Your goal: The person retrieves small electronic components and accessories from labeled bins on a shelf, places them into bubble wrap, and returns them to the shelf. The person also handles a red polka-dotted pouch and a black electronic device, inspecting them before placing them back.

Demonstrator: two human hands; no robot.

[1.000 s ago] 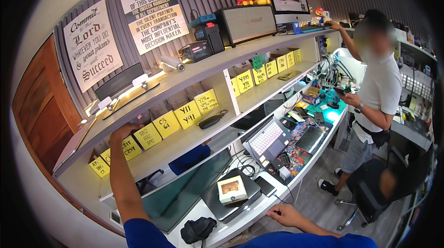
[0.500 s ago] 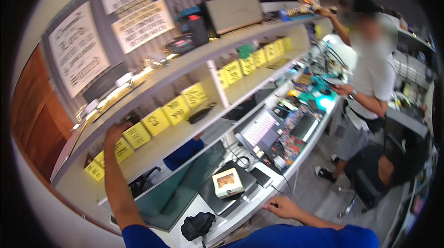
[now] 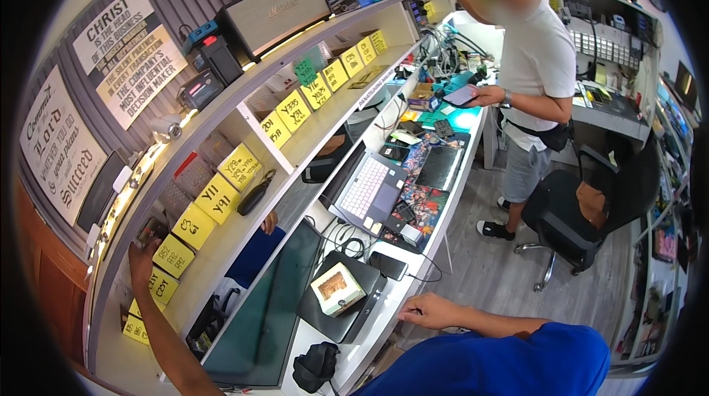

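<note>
White desk (image 3: 298, 338) — phone (image 3: 389, 266), black bundle (image 3: 315, 366); shelf (image 3: 201, 269) above — yellow-fronted boxes (image 3: 194, 227), dark case (image 3: 257, 193).

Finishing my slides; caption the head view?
Left hand at the yellow-fronted bins, right hand beside the white desk.

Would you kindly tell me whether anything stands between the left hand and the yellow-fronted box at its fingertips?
Nothing visible does: the left hand is right beside the yellow-fronted box, though whether it touches is unclear.
</note>
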